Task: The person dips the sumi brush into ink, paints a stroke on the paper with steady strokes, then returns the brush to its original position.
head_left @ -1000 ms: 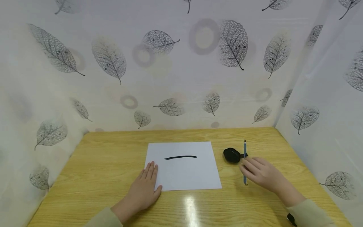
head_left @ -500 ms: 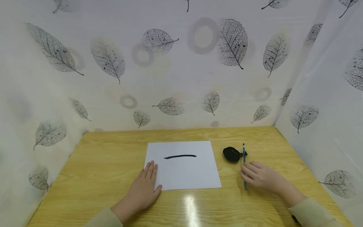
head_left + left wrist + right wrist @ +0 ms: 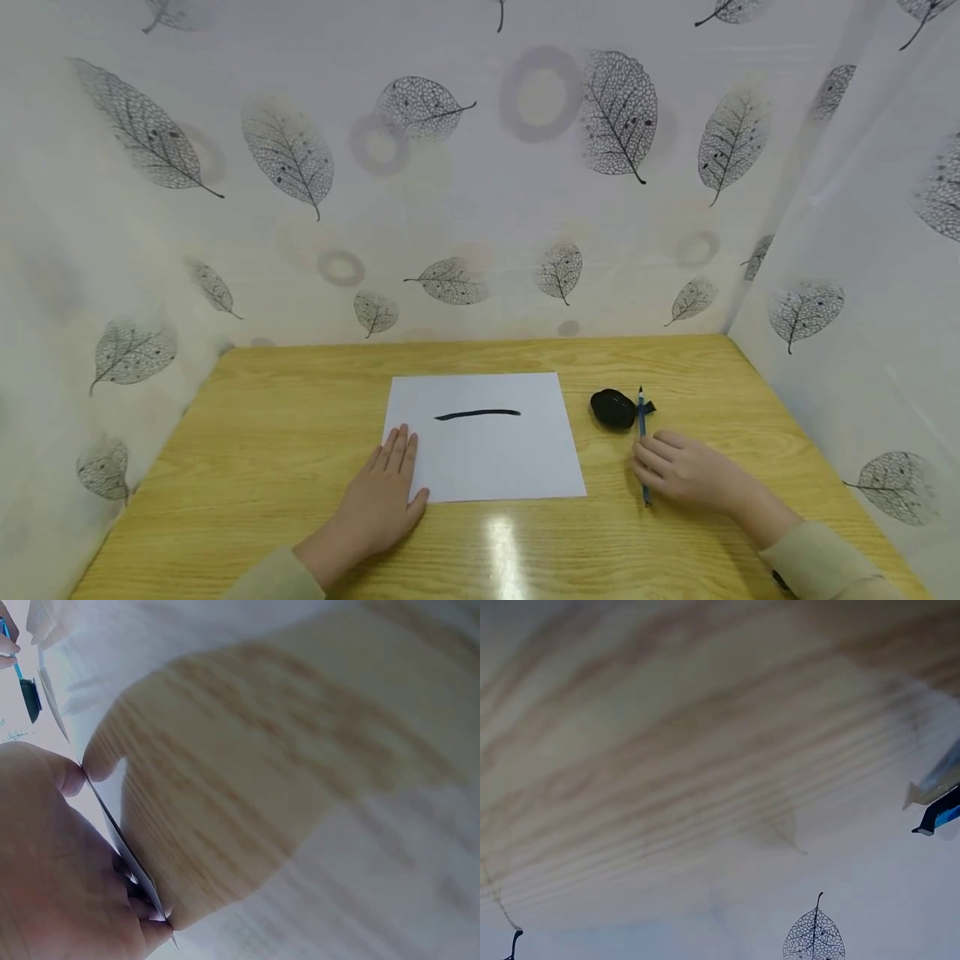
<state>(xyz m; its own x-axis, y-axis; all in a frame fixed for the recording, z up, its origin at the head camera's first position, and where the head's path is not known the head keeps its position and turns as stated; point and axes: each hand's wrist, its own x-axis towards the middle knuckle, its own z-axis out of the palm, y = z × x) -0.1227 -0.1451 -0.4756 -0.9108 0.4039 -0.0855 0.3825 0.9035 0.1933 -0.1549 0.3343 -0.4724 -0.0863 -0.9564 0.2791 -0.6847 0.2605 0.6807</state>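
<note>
My left hand (image 3: 378, 504) rests flat on the left edge of a white sheet of paper (image 3: 487, 467), which bears one thick black brush stroke (image 3: 477, 413). In the left wrist view the thumb and fingers lie along the sheet's edge. To the right of the paper, my right hand (image 3: 693, 473) holds a blue calligraphy brush (image 3: 642, 425) with curled fingers. Its dark tip points away from me and the shaft overlaps the short stub of a rounded black object (image 3: 612, 409). The right wrist view catches the brush's black butt end (image 3: 930, 817) close over its reflection in the tabletop.
A glossy wood-grain table (image 3: 285, 417) lies under everything. Leaf-printed white sheeting (image 3: 480, 192) closes off the back and both sides. By the right sleeve, a small dark thing (image 3: 780, 579) is mostly hidden.
My right hand and the brush have come slightly nearer and lower, and the brush now slants a little leftward at its tip. The left hand and paper stay put.
</note>
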